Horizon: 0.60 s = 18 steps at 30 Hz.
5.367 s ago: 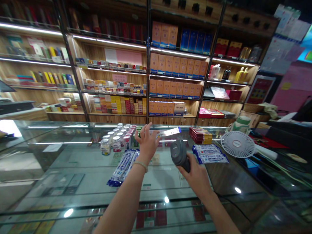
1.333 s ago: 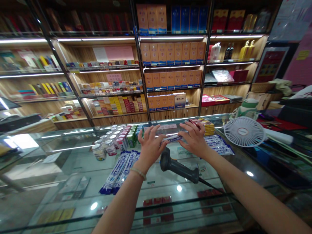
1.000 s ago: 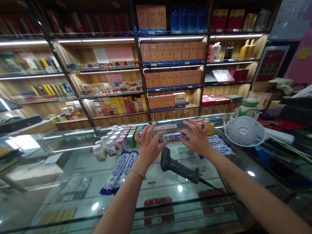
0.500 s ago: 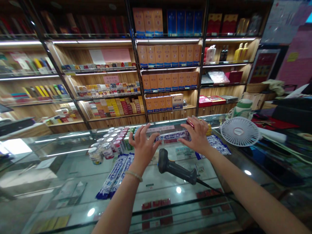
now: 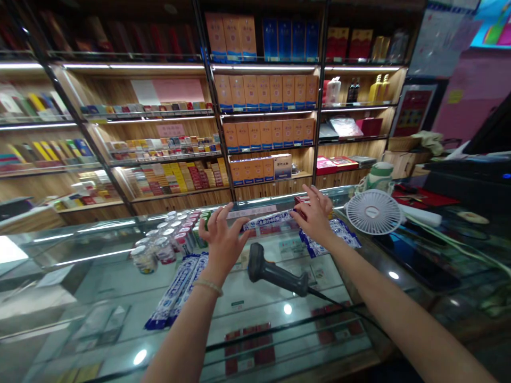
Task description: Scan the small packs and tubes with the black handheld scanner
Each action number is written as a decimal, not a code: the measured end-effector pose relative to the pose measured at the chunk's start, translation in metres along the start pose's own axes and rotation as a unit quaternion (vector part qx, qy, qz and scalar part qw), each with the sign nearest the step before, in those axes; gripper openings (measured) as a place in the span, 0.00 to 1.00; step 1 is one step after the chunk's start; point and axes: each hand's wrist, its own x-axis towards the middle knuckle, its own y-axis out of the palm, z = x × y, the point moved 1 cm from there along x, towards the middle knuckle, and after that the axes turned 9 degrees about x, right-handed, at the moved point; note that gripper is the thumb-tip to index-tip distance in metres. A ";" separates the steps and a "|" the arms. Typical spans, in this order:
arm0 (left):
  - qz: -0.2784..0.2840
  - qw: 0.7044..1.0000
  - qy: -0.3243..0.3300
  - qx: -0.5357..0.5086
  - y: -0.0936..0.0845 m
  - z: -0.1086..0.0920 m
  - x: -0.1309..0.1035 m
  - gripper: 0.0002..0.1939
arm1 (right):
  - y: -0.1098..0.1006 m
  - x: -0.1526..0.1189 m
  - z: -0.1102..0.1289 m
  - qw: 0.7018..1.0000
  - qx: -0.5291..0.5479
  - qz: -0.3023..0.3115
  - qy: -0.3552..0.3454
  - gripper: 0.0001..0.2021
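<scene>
A slim blue-and-white wrapped stick packet [image 5: 266, 220] is stretched level above the glass counter, an end in each hand. My left hand [image 5: 222, 239] pinches its left end between thumb and forefinger, the other fingers raised. At the right end, my right hand [image 5: 314, 217] pinches it the same way. Below the packet lies a dark handheld barcode scanner [image 5: 277, 272] with its cable running right. Similar stick packets [image 5: 171, 299] lie beside my left forearm. More blue-and-white packets [image 5: 339, 236] are spread beyond my right wrist. The printing is too small to read.
Small jars and cans [image 5: 163, 247] stand in rows to the left. A white round fan [image 5: 374, 211] and a green-and-white bottle [image 5: 379, 176] stand at the right. Behind the glass counter [image 5: 275, 340], shelves hold orange boxes [image 5: 265, 91] and several small packs.
The view has turned a little to the right, so the counter and shelves sit further left. Both hands still hold the stick packet by its ends.
</scene>
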 end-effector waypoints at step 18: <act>0.139 0.982 0.083 -0.096 -0.021 -0.121 0.032 0.09 | -0.098 -0.053 -0.060 0.986 -0.146 -0.019 0.074 0.12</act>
